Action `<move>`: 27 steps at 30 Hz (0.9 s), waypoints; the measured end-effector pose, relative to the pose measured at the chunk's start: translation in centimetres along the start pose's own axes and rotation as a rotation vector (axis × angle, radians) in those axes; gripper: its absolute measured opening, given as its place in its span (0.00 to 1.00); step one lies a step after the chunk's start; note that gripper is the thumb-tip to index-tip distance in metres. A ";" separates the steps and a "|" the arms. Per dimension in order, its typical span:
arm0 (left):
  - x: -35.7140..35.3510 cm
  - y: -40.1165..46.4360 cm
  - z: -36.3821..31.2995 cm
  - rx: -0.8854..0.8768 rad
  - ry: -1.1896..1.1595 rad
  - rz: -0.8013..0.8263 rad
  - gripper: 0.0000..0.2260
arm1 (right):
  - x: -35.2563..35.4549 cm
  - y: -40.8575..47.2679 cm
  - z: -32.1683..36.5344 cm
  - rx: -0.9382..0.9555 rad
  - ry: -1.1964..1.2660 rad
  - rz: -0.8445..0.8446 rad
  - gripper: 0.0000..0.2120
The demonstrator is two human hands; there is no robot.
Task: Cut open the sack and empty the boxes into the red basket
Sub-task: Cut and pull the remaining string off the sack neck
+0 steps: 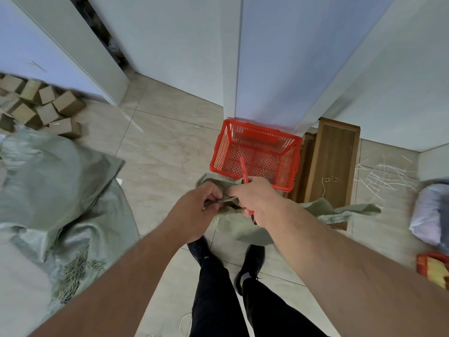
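Note:
A grey-green woven sack hangs between my hands just in front of the red basket. My left hand pinches the sack's top edge. My right hand grips the same edge together with a red-handled cutter that sticks up over the basket. The basket stands on the tiled floor against a white pillar, and only a few loose threads lie in it. The sack's contents are hidden.
Several small cardboard boxes lie piled at the far left. Bulky grey-green sacks fill the left side. Wooden boards lie right of the basket. A red and yellow item sits at the right edge. My feet stand below the sack.

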State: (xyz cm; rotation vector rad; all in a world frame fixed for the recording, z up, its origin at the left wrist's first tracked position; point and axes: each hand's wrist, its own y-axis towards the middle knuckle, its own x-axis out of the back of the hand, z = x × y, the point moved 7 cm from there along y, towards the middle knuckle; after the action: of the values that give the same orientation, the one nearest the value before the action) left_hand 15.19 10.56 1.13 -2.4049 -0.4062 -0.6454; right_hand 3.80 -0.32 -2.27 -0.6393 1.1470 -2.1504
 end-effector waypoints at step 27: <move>-1.8 0.2 0.4 0.201 -0.527 0.119 0.09 | 1.0 0.9 0.4 0.074 -0.010 0.003 0.09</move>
State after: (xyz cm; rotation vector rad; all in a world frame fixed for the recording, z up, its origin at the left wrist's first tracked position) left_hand 13.90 10.39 -0.27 -2.3571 -0.5091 0.0907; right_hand 3.64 -1.65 -2.75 -0.6142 1.0568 -2.1737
